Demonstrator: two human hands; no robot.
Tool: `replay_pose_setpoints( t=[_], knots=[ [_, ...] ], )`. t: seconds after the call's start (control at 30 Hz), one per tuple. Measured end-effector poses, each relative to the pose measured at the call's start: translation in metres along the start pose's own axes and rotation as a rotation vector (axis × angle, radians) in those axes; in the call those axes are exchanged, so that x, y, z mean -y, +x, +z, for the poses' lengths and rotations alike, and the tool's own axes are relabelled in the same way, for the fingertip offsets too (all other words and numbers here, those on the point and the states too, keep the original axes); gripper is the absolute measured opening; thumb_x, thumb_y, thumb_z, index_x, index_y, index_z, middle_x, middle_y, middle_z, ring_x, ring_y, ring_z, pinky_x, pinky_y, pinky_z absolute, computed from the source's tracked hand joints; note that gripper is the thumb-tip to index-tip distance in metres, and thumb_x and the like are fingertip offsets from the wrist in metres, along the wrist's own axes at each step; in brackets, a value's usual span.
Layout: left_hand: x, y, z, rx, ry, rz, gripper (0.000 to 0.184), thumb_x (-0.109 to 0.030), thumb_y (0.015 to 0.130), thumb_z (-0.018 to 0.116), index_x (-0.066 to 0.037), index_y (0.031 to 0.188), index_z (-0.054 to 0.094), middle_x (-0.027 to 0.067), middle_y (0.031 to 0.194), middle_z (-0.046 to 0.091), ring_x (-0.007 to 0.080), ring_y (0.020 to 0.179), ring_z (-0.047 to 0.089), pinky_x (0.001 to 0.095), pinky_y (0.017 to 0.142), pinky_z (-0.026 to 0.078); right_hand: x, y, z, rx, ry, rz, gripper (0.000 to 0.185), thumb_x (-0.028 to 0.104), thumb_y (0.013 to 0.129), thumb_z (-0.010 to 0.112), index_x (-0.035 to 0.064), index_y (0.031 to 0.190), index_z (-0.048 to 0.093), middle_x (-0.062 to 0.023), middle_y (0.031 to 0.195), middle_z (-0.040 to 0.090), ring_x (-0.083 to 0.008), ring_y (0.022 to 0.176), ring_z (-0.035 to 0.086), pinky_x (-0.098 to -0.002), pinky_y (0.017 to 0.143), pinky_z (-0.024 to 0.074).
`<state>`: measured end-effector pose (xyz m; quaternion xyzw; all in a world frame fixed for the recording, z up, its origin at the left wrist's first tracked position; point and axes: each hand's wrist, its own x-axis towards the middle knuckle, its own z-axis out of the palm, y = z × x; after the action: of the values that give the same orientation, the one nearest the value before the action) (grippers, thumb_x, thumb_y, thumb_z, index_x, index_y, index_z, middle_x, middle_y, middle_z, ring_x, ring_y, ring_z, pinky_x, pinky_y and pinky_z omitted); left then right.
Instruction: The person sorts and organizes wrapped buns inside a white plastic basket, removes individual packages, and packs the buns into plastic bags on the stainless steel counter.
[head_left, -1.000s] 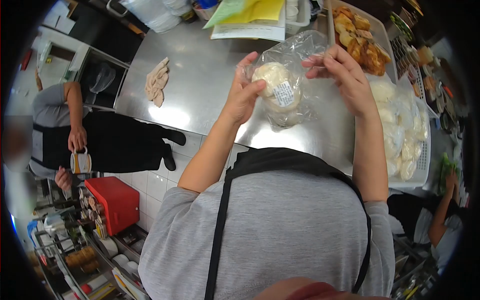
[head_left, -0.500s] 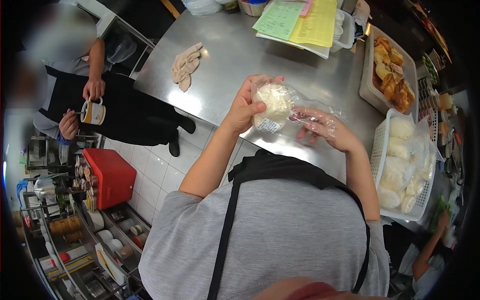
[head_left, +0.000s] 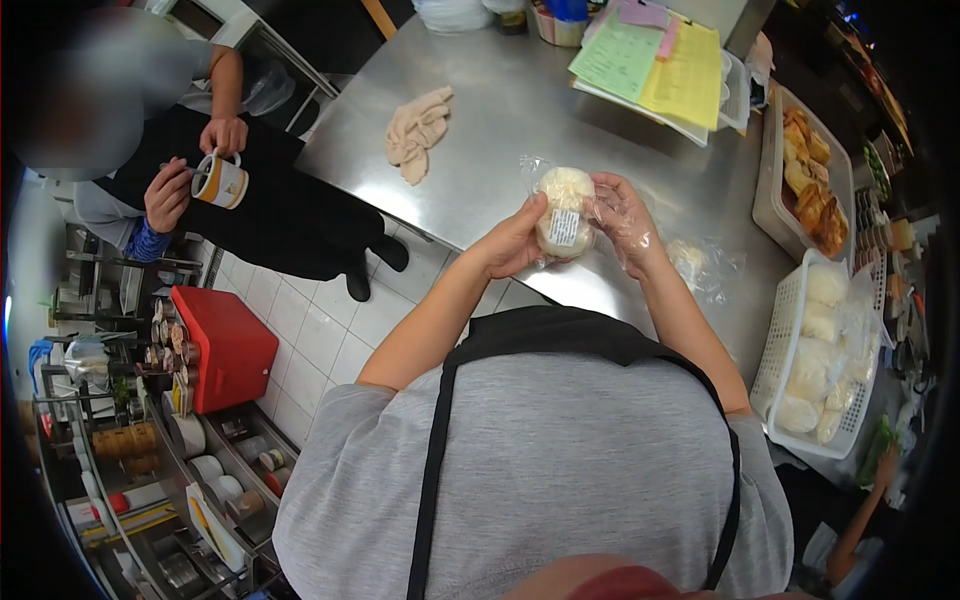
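Observation:
Over the near edge of the steel table, I hold a white dough ball [head_left: 568, 188] in a clear plastic bag, a printed label [head_left: 562, 228] facing up at me. My left hand [head_left: 518, 240] grips its left side with the thumb on the front. On the other side, the fingers of my right hand [head_left: 622, 222] curl round the ball, with clear film showing over them. Just right of my right wrist, another clear plastic bag [head_left: 692, 262] lies on the table with something pale in it.
A white basket [head_left: 776, 345] of several bagged dough balls and a tub [head_left: 768, 190] of browned pieces stand at right. Papers [head_left: 645, 70] and a beige cloth [head_left: 415, 135] lie on the table [head_left: 490, 110]. At left, a person holds a mug [head_left: 220, 182].
My right hand has moved from the bag's loose end onto the ball's side. The ball and label have turned. The clear bag on the table now shows beside my wrist. The view has shifted.

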<state>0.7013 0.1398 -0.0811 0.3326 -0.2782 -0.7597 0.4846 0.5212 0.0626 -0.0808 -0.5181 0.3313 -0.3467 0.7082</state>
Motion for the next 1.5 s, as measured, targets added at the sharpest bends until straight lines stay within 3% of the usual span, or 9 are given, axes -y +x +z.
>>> replay_pose_setpoints(
  t=[0.3,0.47,0.6,0.67,1.0,1.07,1.23,1.43,1.5],
  knots=[
    [-0.019,0.032,-0.070,-0.272,0.354,0.158,0.080,-0.023,0.089,0.063,-0.004,0.147,0.011,0.0163,0.141,0.033,0.0260,0.120,0.047,0.0376,0.095,0.045,-0.044,0.068,0.001,0.073,-0.116,0.195,0.027,0.021,0.088,0.064,0.0080,0.110,0.053,0.0001,0.086,0.056,-0.0104,0.069,0.053,-0.0245,0.062,0.0461],
    [0.010,0.050,-0.078,-0.591,0.351,0.538,0.054,-0.020,0.080,0.073,-0.001,0.122,0.045,0.0098,0.100,0.055,0.0125,0.081,0.056,0.0251,0.064,0.050,-0.050,0.072,-0.009,0.168,-0.221,0.160,0.030,0.016,0.088,0.063,0.0050,0.114,0.054,-0.0008,0.086,0.058,-0.0095,0.070,0.054,-0.0226,0.063,0.0468],
    [0.027,0.057,-0.083,-0.575,0.327,0.521,0.035,-0.022,0.081,0.073,-0.003,0.103,0.054,0.0029,0.081,0.054,0.0081,0.066,0.051,0.0222,0.056,0.044,-0.055,0.074,-0.020,0.113,-0.173,0.193,0.039,0.019,0.081,0.072,0.0037,0.113,0.055,-0.0016,0.088,0.059,-0.0123,0.077,0.057,-0.0254,0.068,0.0472],
    [0.026,0.049,-0.074,-0.572,0.332,0.580,0.023,-0.021,0.084,0.070,-0.004,0.094,0.059,0.0005,0.079,0.056,0.0078,0.061,0.050,0.0216,0.056,0.043,-0.066,0.079,-0.028,0.140,-0.663,-0.108,0.044,0.023,0.076,0.077,0.0050,0.109,0.055,-0.0032,0.087,0.061,-0.0145,0.078,0.057,-0.0274,0.071,0.0475],
    [0.029,0.050,-0.081,-0.437,0.125,0.361,0.014,-0.018,0.090,0.062,-0.006,0.094,0.054,0.0033,0.091,0.061,0.0097,0.077,0.057,0.0236,0.067,0.050,-0.048,0.072,-0.019,0.074,-0.645,-0.257,0.036,0.022,0.075,0.077,0.0056,0.098,0.054,-0.0035,0.088,0.061,-0.0135,0.080,0.055,-0.0269,0.073,0.0451],
    [0.023,0.046,-0.077,-0.473,-0.027,0.261,0.013,-0.017,0.093,0.056,-0.008,0.097,0.047,0.0068,0.111,0.059,0.0141,0.097,0.058,0.0310,0.083,0.052,-0.053,0.070,-0.027,0.020,-0.584,-0.206,0.032,0.022,0.077,0.074,0.0063,0.096,0.054,-0.0009,0.084,0.058,-0.0121,0.077,0.054,-0.0258,0.070,0.0440],
    [0.023,0.046,-0.086,-0.517,0.035,0.245,0.015,-0.015,0.093,0.055,-0.009,0.097,0.042,0.0077,0.116,0.058,0.0168,0.103,0.056,0.0344,0.086,0.051,-0.028,0.050,-0.027,-0.026,-0.060,0.082,0.023,0.023,0.084,0.064,0.0088,0.098,0.053,-0.0009,0.086,0.058,-0.0113,0.078,0.055,-0.0266,0.070,0.0457],
    [0.001,0.035,-0.078,-0.218,0.464,0.110,0.060,-0.011,0.083,0.063,-0.007,0.134,0.032,0.0118,0.126,0.051,0.0207,0.109,0.053,0.0382,0.090,0.047,-0.027,0.053,-0.030,0.109,-0.134,0.361,0.030,0.030,0.086,0.058,0.0162,0.112,0.050,-0.0043,0.105,0.058,-0.0195,0.097,0.056,-0.0387,0.078,0.0489],
    [0.008,0.039,-0.071,-0.580,1.421,0.654,0.084,-0.016,0.077,0.070,-0.012,0.145,0.021,0.0124,0.128,0.047,0.0279,0.117,0.046,0.0435,0.096,0.040,-0.037,0.054,-0.030,0.049,-0.038,0.295,0.028,0.029,0.087,0.057,0.0170,0.111,0.049,-0.0045,0.104,0.058,-0.0196,0.097,0.056,-0.0401,0.079,0.0488]
  ],
)
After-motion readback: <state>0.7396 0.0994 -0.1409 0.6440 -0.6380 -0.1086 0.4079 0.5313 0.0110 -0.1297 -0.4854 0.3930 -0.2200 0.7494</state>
